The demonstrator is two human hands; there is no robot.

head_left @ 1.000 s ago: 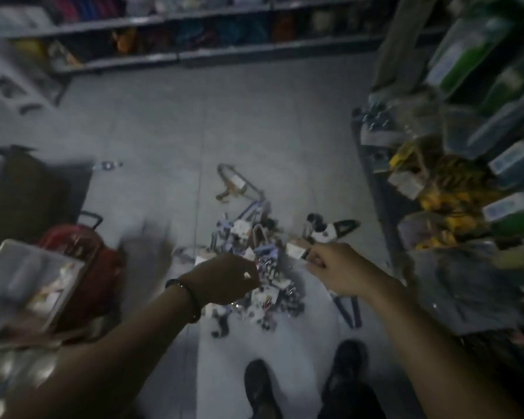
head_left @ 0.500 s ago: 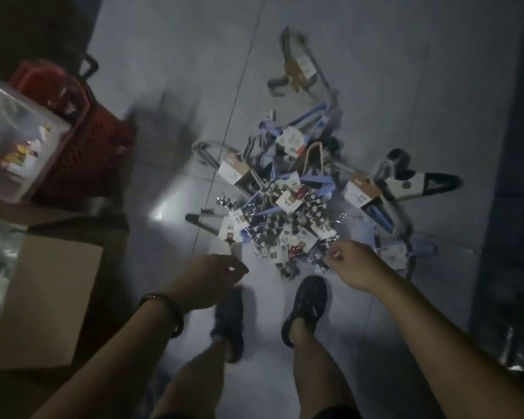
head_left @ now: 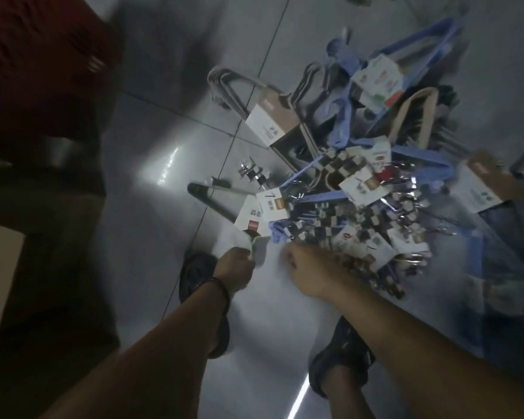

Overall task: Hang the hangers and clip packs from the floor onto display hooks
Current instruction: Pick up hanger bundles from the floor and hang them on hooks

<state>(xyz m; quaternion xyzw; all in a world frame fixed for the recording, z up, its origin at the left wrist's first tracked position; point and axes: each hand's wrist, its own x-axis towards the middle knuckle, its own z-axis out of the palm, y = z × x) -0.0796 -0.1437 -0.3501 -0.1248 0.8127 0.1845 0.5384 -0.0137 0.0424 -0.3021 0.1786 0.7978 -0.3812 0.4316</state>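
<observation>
A pile of carded clip packs [head_left: 360, 219] and banded hanger bundles lies on the grey tiled floor. A grey hanger bundle [head_left: 254, 101] with a brown and white label sits at the pile's left, and blue hangers [head_left: 412, 46] lie at the top. My left hand [head_left: 235, 269] reaches the pile's near left corner and grips a small pale card [head_left: 259, 247] at the end of a dark hanger bundle [head_left: 215, 198]. My right hand [head_left: 307, 273] is curled at the pile's near edge, touching the clip packs; blur hides what its fingers hold.
A red basket [head_left: 43, 65] stands at the upper left, with a cardboard box [head_left: 0, 267] below it at the left edge. My two dark shoes [head_left: 342, 364] stand just below the pile. Bare tiles stretch left of the pile.
The view has dropped much closer to the pile. Both hands have moved down to its near edge, and my left hand has closed on the pale card.
</observation>
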